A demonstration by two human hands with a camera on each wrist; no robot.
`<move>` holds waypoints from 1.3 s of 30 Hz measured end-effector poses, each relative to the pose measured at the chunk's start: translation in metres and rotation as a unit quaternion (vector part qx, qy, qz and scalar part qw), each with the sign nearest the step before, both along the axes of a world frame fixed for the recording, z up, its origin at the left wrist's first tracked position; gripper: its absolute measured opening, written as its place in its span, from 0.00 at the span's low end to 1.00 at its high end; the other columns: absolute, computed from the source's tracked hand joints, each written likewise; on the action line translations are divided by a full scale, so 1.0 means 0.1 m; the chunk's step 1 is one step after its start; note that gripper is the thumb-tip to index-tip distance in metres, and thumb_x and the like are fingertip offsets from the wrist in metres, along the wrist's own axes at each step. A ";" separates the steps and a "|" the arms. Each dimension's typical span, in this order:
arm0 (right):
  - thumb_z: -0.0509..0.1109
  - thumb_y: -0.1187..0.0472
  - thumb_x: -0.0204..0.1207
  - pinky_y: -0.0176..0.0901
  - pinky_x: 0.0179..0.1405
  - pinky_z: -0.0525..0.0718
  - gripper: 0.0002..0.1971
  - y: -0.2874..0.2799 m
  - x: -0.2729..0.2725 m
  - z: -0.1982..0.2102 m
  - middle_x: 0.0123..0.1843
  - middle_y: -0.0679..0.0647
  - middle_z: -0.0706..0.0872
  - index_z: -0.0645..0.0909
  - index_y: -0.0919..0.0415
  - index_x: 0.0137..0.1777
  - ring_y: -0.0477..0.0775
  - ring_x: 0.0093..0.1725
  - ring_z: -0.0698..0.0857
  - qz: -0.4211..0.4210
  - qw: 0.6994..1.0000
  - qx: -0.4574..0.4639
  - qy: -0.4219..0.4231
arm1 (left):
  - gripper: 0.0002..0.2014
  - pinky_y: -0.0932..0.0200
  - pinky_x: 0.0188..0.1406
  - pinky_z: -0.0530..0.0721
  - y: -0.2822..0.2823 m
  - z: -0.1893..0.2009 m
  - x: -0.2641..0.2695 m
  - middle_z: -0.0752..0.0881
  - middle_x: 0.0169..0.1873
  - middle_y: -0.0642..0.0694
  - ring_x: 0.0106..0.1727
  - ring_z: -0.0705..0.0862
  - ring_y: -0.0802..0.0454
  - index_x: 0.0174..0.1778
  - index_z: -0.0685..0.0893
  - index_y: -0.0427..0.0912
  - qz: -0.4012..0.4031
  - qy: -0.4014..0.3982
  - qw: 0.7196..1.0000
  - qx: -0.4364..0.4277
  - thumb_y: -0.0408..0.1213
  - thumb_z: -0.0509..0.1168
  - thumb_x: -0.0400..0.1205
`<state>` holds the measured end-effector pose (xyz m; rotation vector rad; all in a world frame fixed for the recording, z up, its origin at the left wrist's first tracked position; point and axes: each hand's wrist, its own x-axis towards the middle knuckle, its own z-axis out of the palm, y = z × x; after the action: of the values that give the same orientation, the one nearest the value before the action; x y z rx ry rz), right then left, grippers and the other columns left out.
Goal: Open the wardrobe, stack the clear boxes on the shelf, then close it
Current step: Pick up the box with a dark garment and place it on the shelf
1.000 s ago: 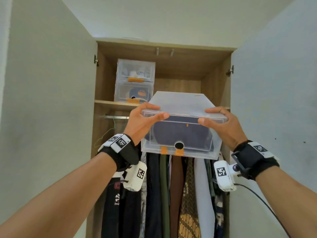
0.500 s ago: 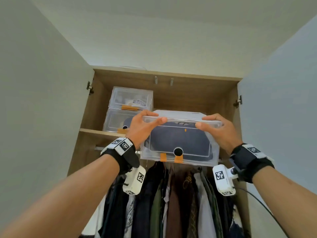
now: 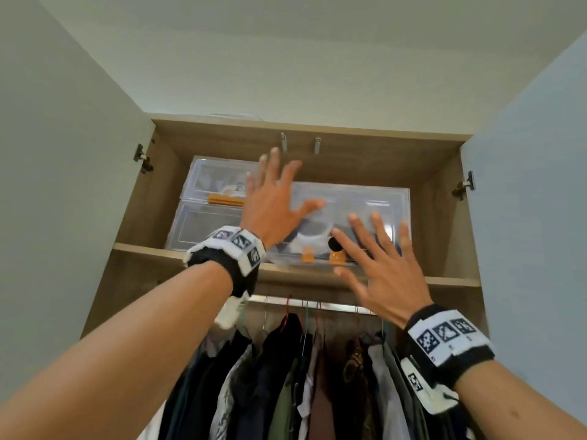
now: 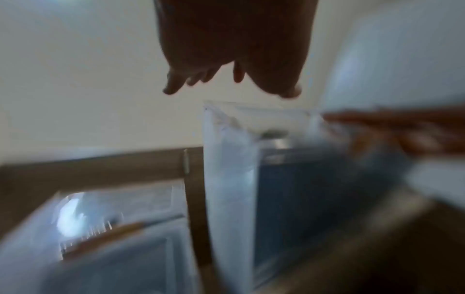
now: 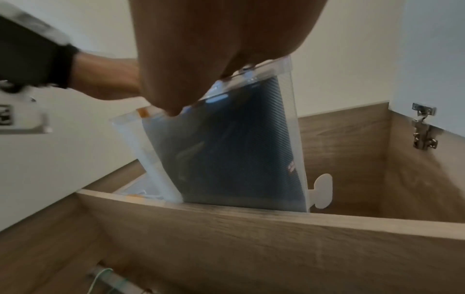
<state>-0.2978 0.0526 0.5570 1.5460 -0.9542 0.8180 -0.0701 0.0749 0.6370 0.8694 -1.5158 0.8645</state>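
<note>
Both hands read spread-fingered to me: left hand point(image 3: 273, 207) flat before the upper left of the clear box point(image 3: 359, 217), right hand point(image 3: 379, 265) before its lower right front; contact I cannot confirm. Box: on the shelf point(image 3: 451, 281), beyond my fingers. Left of the left hand: two stacked clear boxes point(image 3: 209, 214). Below both wrists: hanging clothes point(image 3: 301, 376) on a rail point(image 3: 305, 302). Wardrobe doors point(image 3: 57, 192) open at either side.

Clear box point(image 3: 359, 211) with dark contents on shelf point(image 3: 143, 249), beside two stacked boxes point(image 3: 206, 211)
</note>
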 end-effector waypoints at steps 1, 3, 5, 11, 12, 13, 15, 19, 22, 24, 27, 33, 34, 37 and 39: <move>0.47 0.34 0.83 0.76 0.80 0.46 0.33 -0.07 -0.02 0.04 0.89 0.49 0.47 0.47 0.40 0.86 0.61 0.87 0.44 -0.005 1.000 -0.006 -0.004 | 0.41 0.29 0.80 0.49 -0.09 -0.11 0.02 0.45 0.86 0.39 0.86 0.44 0.38 0.84 0.58 0.53 0.061 -0.093 0.993 -0.033 0.71 0.53 0.78; 0.47 0.36 0.84 0.77 0.80 0.47 0.32 -0.20 -0.05 0.13 0.89 0.49 0.48 0.47 0.40 0.86 0.62 0.87 0.46 -0.012 1.000 -0.006 -0.002 | 0.41 0.22 0.77 0.49 -0.35 -0.35 0.12 0.42 0.86 0.42 0.85 0.39 0.40 0.85 0.52 0.56 0.112 -0.233 0.965 -0.049 0.72 0.48 0.78; 0.44 0.36 0.84 0.78 0.79 0.47 0.31 -0.35 -0.01 0.18 0.89 0.49 0.48 0.47 0.40 0.86 0.63 0.87 0.48 -0.024 1.000 0.008 0.013 | 0.36 0.22 0.75 0.60 -0.64 -0.51 0.26 0.48 0.86 0.45 0.86 0.42 0.39 0.85 0.54 0.56 0.114 -0.281 0.952 -0.043 0.66 0.49 0.82; 0.36 0.36 0.83 0.82 0.74 0.35 0.30 -0.85 0.16 0.27 0.88 0.46 0.40 0.38 0.35 0.85 0.61 0.87 0.42 -0.066 0.997 0.043 -0.021 | 0.32 0.35 0.76 0.70 -1.08 -0.32 0.34 0.40 0.86 0.49 0.85 0.35 0.40 0.85 0.44 0.56 0.177 -0.296 0.938 0.045 0.51 0.53 0.88; 0.35 0.36 0.84 0.84 0.72 0.34 0.29 -0.93 0.15 0.29 0.88 0.45 0.37 0.35 0.34 0.84 0.60 0.87 0.40 -0.070 0.996 0.048 -0.027 | 0.33 0.33 0.75 0.69 -1.17 -0.27 0.33 0.40 0.86 0.49 0.84 0.34 0.40 0.85 0.43 0.57 0.170 -0.302 0.936 0.054 0.51 0.53 0.88; 0.36 0.36 0.85 0.85 0.71 0.34 0.28 -0.99 0.15 0.31 0.87 0.44 0.34 0.33 0.33 0.83 0.60 0.86 0.37 -0.073 0.995 0.058 -0.032 | 0.33 0.33 0.75 0.69 -1.26 -0.23 0.34 0.39 0.86 0.49 0.84 0.34 0.40 0.85 0.42 0.57 0.166 -0.309 0.934 0.066 0.51 0.54 0.88; 0.38 0.36 0.85 0.88 0.70 0.36 0.29 -1.11 0.17 0.30 0.86 0.42 0.30 0.30 0.32 0.82 0.59 0.86 0.34 -0.075 0.993 0.083 -0.039 | 0.34 0.33 0.76 0.68 -1.44 -0.20 0.38 0.38 0.85 0.50 0.84 0.33 0.42 0.85 0.42 0.58 0.157 -0.315 0.931 0.095 0.51 0.54 0.87; 0.40 0.36 0.85 0.87 0.73 0.40 0.29 -1.28 0.24 0.25 0.86 0.40 0.30 0.31 0.30 0.82 0.57 0.86 0.33 -0.073 0.990 0.111 -0.044 | 0.33 0.32 0.80 0.61 -1.63 -0.24 0.41 0.36 0.85 0.54 0.83 0.30 0.45 0.84 0.42 0.61 0.130 -0.312 0.932 0.132 0.53 0.52 0.87; 0.38 0.37 0.85 0.82 0.77 0.38 0.27 -1.36 0.27 0.19 0.86 0.41 0.32 0.34 0.30 0.83 0.56 0.86 0.33 -0.061 0.991 0.105 -0.057 | 0.31 0.35 0.83 0.51 -1.62 -0.26 0.41 0.34 0.84 0.56 0.83 0.29 0.50 0.84 0.42 0.63 0.128 -0.289 0.932 0.180 0.54 0.48 0.87; 0.36 0.37 0.85 0.77 0.79 0.38 0.27 -1.41 0.25 0.17 0.87 0.42 0.34 0.37 0.31 0.83 0.56 0.86 0.33 -0.043 0.991 0.108 -0.071 | 0.30 0.36 0.83 0.42 -1.63 -0.29 0.38 0.33 0.84 0.55 0.83 0.29 0.50 0.84 0.41 0.64 0.136 -0.291 0.926 0.197 0.57 0.43 0.86; 0.34 0.37 0.84 0.74 0.80 0.38 0.28 -1.48 0.23 0.13 0.88 0.44 0.37 0.39 0.32 0.84 0.56 0.86 0.35 -0.034 0.992 0.103 -0.070 | 0.31 0.32 0.79 0.31 -1.68 -0.38 0.36 0.33 0.84 0.54 0.83 0.30 0.49 0.83 0.40 0.64 0.159 -0.274 0.930 0.189 0.60 0.35 0.82; 0.39 0.40 0.86 0.64 0.83 0.36 0.29 -1.42 0.12 0.00 0.88 0.51 0.41 0.41 0.39 0.86 0.58 0.86 0.37 -0.028 0.994 0.094 -0.041 | 0.30 0.34 0.80 0.30 -1.64 -0.56 0.33 0.34 0.84 0.45 0.84 0.32 0.47 0.86 0.44 0.56 0.152 -0.220 0.947 0.178 0.56 0.40 0.87; 0.41 0.41 0.86 0.62 0.84 0.37 0.29 -1.38 0.09 -0.03 0.88 0.53 0.42 0.42 0.41 0.86 0.58 0.87 0.39 -0.025 0.995 0.091 -0.037 | 0.31 0.36 0.81 0.32 -1.61 -0.59 0.34 0.36 0.85 0.43 0.84 0.34 0.46 0.86 0.46 0.53 0.148 -0.213 0.950 0.175 0.56 0.43 0.87; 0.48 0.44 0.86 0.59 0.85 0.40 0.31 -1.19 0.06 -0.18 0.88 0.57 0.46 0.46 0.48 0.87 0.58 0.87 0.42 -0.014 0.995 0.100 -0.025 | 0.32 0.41 0.83 0.43 -1.46 -0.76 0.32 0.48 0.85 0.37 0.86 0.45 0.41 0.85 0.55 0.44 0.118 -0.183 0.963 0.159 0.52 0.53 0.86; 0.53 0.47 0.85 0.56 0.85 0.43 0.32 -1.05 0.09 -0.32 0.88 0.59 0.52 0.54 0.55 0.87 0.58 0.87 0.47 0.013 0.993 0.111 -0.025 | 0.28 0.44 0.82 0.54 -1.32 -0.92 0.26 0.58 0.83 0.36 0.85 0.55 0.39 0.81 0.65 0.40 0.072 -0.149 0.976 0.143 0.47 0.57 0.86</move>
<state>-0.2883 -0.0519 0.5251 1.7385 -1.0925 0.7934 -0.0438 -0.0568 0.5447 1.1074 -1.8900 0.9268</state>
